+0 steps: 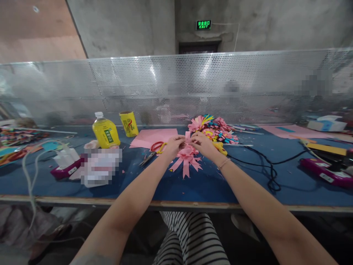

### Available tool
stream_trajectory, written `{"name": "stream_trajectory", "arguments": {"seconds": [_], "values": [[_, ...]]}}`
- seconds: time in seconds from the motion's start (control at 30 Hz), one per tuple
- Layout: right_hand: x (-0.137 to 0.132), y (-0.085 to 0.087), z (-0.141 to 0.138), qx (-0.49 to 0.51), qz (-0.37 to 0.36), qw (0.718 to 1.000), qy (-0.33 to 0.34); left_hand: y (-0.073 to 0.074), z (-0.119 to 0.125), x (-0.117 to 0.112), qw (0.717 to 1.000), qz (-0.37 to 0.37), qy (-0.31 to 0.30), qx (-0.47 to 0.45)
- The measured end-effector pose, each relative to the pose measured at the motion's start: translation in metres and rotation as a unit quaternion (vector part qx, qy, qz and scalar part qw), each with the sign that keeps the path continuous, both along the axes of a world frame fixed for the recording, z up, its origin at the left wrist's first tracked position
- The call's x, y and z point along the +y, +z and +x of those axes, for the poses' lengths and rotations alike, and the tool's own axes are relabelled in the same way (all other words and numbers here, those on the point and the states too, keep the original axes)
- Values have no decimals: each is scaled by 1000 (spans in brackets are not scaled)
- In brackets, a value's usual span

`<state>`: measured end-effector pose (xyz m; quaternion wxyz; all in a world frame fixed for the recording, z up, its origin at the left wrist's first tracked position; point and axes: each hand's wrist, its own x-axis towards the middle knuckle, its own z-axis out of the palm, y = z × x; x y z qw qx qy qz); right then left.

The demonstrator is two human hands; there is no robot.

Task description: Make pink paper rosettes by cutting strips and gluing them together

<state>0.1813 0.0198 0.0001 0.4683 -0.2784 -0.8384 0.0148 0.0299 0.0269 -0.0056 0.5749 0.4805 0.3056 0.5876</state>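
Both of my hands meet over a pink paper flower (186, 159) made of cut strips, low on the blue table. A short pink paper strip (188, 137) stands up between my fingertips. My left hand (174, 145) pinches it from the left, and my right hand (204, 144) pinches it from the right. The fingers partly hide the flower's upper part. Scissors with red and yellow handles (157, 147) lie just left of my left hand. Behind my right hand is a pile of pink, yellow and blue paper flowers (220, 129).
Pink paper sheets (154, 137) lie at the back. A yellow bottle (106, 131) and a yellow tube (129, 124) stand to the left. Purple power strips (322, 172) and a black cable (271, 167) lie on the table. A perforated metal screen (132, 84) borders the far side.
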Motion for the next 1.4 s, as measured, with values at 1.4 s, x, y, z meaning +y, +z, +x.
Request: {"name": "stream_trajectory", "arguments": {"seconds": [1.4], "values": [[-11, 9, -4, 151, -236, 960, -29, -2, 2, -2, 987, 105, 37, 113]]}}
